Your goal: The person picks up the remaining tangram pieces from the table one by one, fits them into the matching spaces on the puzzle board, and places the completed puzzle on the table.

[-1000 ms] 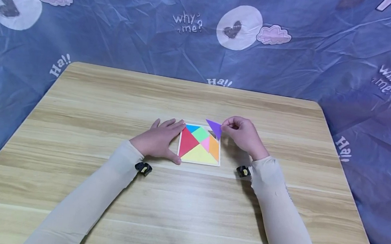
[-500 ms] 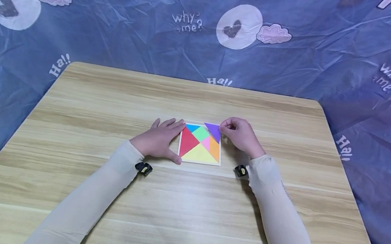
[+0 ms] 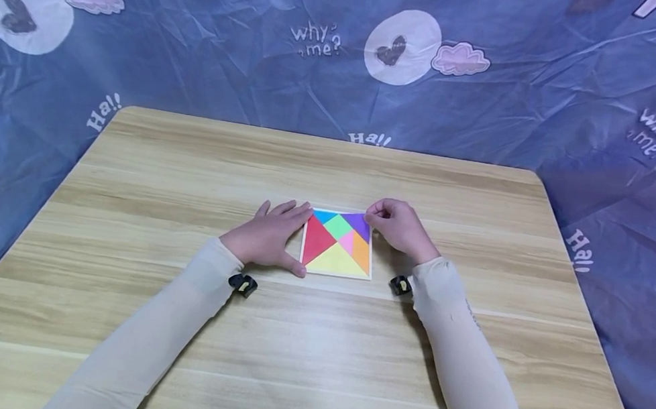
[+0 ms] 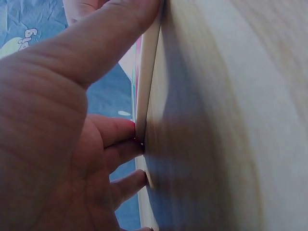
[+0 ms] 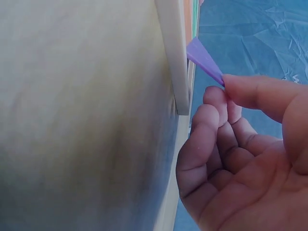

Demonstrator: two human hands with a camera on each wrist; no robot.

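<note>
A tangram puzzle in a pale wooden tray (image 3: pixel 338 275) lies mid-table. It shows a red (image 3: pixel 318 239), a yellow (image 3: pixel 336 263) and a blue (image 3: pixel 325 215) piece, with green, pink and orange ones beside them. My left hand (image 3: pixel 266 236) spreads along the tray's left side, thumb at the near corner and fingertips at the far one. In the right wrist view a purple triangle (image 5: pixel 204 60) tilts up from the tray, one corner pinched between thumb and finger of my right hand (image 5: pixel 245 144). From the head view this triangle (image 3: pixel 357 224) covers the far right corner.
The wood-grain table (image 3: pixel 311 351) stretches wide around the tray. Behind it hangs a blue printed cloth (image 3: pixel 230 51). A small black device (image 3: pixel 243 284) sits at the left wrist, and another black device (image 3: pixel 400 285) at the right.
My right hand has brought the purple triangle down and slightly left, turning it to line up with the tray's far right corner. The left hand has kept its place.
</note>
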